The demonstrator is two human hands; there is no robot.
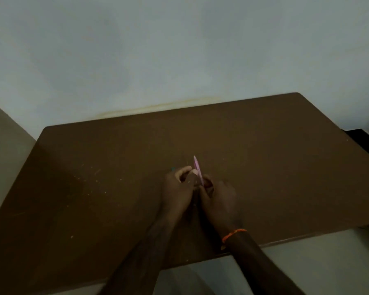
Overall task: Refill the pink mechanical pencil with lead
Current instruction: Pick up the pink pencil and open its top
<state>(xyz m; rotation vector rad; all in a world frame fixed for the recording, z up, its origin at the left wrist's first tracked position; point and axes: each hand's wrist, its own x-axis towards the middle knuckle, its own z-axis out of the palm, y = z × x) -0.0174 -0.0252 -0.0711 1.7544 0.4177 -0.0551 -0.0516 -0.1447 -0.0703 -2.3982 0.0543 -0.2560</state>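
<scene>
The picture is dim and a little blurred, so small details are hard to read. A brown bench (pixel 115 188) stands against a pale wall (pixel 179 50), and both hands work together over its middle part, close to each other and touching at the fingers. The pink pencil (pixel 197 169) is held between them, above the bench surface and not lying on it. It stands nearly upright, slightly tilted, with its thin upper end pointing away from the person toward the wall. The right hand (pixel 218 198) is closed around the lower part of the pencil, so this part is hidden inside the fingers. The left hand (pixel 177 188) is just beside it on the left, with the fingers curled and the fingertips (pixel 186 169) touching the pencil near its middle; I cannot tell if this hand really grips the pencil or only steadies it. I also cannot tell if the pencil is opened, and no lead can be made out. On the right wrist there is an orange thread band (pixel 234 234). A very small bluish thing (pixel 173 168) lies on the bench just behind the left hand, too small to recognise. Some light specks (pixel 94 179) are scattered on the bench surface to the left of the hands.
</scene>
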